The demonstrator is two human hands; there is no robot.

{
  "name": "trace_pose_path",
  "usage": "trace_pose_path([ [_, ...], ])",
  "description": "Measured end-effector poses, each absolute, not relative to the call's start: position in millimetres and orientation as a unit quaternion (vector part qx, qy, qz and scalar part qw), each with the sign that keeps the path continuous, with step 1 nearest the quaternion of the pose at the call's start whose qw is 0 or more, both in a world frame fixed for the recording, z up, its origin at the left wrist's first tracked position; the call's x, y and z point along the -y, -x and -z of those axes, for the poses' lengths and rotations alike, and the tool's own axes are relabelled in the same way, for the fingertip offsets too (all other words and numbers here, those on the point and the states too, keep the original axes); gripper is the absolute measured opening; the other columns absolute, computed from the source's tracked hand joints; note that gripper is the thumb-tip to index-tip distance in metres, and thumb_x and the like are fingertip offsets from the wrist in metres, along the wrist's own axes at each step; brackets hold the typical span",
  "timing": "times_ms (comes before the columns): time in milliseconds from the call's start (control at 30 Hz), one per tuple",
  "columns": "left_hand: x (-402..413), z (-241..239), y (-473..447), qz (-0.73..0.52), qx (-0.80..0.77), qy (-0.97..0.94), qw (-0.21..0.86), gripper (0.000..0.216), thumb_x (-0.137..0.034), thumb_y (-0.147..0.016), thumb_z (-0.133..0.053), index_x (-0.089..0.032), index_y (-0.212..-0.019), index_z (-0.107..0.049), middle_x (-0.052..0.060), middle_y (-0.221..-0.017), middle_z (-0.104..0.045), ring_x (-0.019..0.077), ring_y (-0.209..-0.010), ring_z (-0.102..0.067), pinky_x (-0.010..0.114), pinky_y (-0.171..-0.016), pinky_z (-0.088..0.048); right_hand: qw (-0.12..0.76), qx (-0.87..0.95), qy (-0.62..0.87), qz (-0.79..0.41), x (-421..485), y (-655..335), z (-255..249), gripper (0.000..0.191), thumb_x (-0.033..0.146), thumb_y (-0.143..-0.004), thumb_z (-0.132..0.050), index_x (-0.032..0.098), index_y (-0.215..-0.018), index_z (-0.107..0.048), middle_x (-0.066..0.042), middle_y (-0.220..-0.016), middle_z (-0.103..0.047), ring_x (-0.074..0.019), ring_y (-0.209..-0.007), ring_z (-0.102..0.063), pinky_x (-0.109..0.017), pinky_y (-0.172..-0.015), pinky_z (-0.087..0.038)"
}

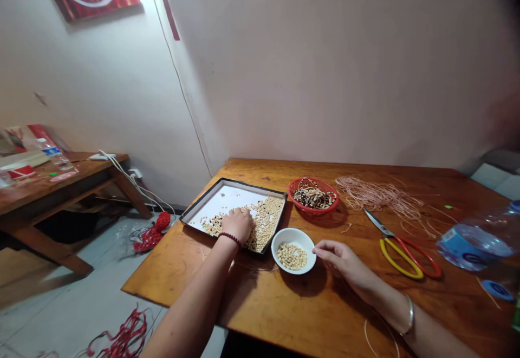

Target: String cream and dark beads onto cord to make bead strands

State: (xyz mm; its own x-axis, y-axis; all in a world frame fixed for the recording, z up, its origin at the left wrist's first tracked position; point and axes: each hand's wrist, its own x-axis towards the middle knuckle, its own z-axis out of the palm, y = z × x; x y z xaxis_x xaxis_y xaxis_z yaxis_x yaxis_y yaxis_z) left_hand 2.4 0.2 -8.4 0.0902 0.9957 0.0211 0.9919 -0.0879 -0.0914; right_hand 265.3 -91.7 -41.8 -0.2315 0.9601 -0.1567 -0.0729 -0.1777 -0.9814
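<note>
My left hand (238, 222) is curled, fingers down, in the pale beads lying in a black-rimmed tray (199, 202); whether it holds any beads is hidden. It wears a dark red bead bracelet at the wrist. My right hand (339, 258) rests on the wooden table beside a small white bowl (282, 237) of pale beads, fingertips pinched together next to the bowl's rim. A thin bangle is on that wrist.
A red basket (313, 209) of mixed beads stands behind the bowl. Pink cord (377, 194) lies in a loose pile, with yellow-and-red scissors (402, 249) and a plastic bottle (477, 241) to the right. A second table (60, 182) stands at left; red cord lies on the floor.
</note>
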Motion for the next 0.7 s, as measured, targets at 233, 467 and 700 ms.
trace_pose_path([
  [233, -6.6, 17.2, -9.4, -0.013, 0.613, 0.789, 0.022, 0.041, -0.046, -0.087, -0.046, -0.015, -0.110, -0.057, 0.017, -0.116, -0.055, 0.0316, -0.110, -0.049, 0.043, -0.088, -0.042, 0.427, 0.495, 0.456, -0.604, 86.6, -268.6, 39.3, 0.043, 0.054, -0.067, -0.071, 0.013, -0.076, -0.064, 0.001, -0.063, -0.054, -0.0080, -0.055, -0.038, -0.021, -0.051, -0.026],
  [467, -7.4, 24.2, -17.5, 0.034, 0.532, 0.846, -0.007, 0.031, -0.039, -0.087, -0.048, -0.018, -0.109, -0.059, 0.014, -0.111, -0.057, 0.0274, -0.106, -0.052, 0.039, -0.092, -0.041, 0.426, 0.479, 0.449, -0.622, 86.6, -269.2, 40.4, 0.039, 0.051, -0.069, -0.070, 0.014, -0.077, -0.063, 0.004, -0.059, -0.048, -0.0058, -0.050, -0.030, -0.021, -0.046, -0.019],
  [700, -7.2, 20.5, -21.2, 0.050, 0.509, 0.859, -0.040, 0.023, -0.030, -0.087, -0.047, -0.017, -0.100, -0.061, 0.012, -0.100, -0.059, 0.0233, -0.095, -0.057, 0.034, -0.084, -0.044, 0.422, 0.423, 0.464, -0.654, 89.3, -269.3, 28.3, 0.042, 0.052, -0.063, -0.073, 0.015, -0.081, -0.060, 0.009, -0.051, -0.033, -0.0043, -0.045, -0.017, -0.022, -0.042, -0.008],
])
